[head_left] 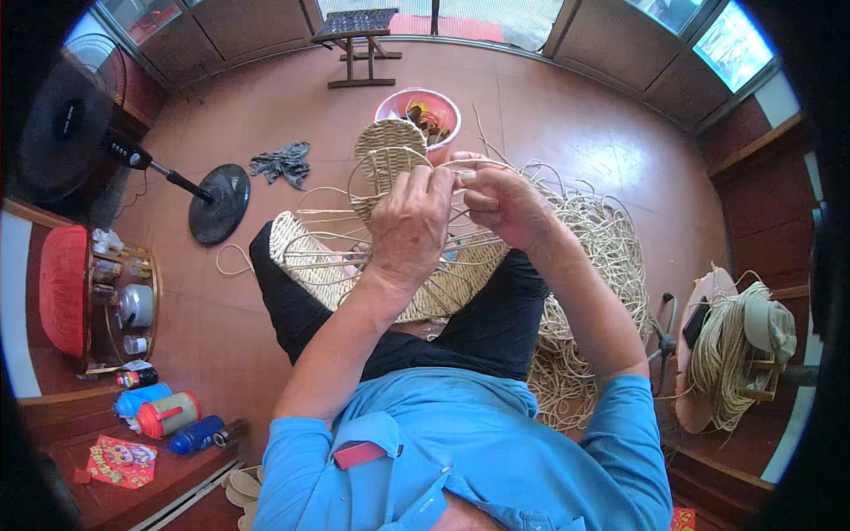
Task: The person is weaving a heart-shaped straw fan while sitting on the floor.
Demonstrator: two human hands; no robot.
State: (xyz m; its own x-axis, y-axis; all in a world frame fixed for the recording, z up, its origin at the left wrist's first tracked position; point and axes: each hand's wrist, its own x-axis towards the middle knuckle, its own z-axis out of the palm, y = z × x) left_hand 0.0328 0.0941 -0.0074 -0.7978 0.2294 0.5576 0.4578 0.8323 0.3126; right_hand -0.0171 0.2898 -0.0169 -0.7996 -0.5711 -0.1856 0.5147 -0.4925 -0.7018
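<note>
My left hand (407, 226) is closed on pale woven cord at a small upright piece of weaving (385, 164), where loose loops stand out. Just right of it, my right hand (500, 199) pinches a strand of cord (469, 162) with thumb and forefinger, its other fingers curled. Beneath both hands a curved woven work (301, 265) lies across my black-trousered legs, with cords stretched over its middle; its centre is partly hidden by my hands. A large tangled heap of cord (593, 292) lies beside my right leg.
Ahead stand a pink basin (443, 106) and a wooden stool (363, 62). A fan (217, 203), grey rag (279, 162) and red-topped rack (66, 292) are at left, bottles (168, 411) at lower left. A coil of cord (735, 354) hangs by the right wall.
</note>
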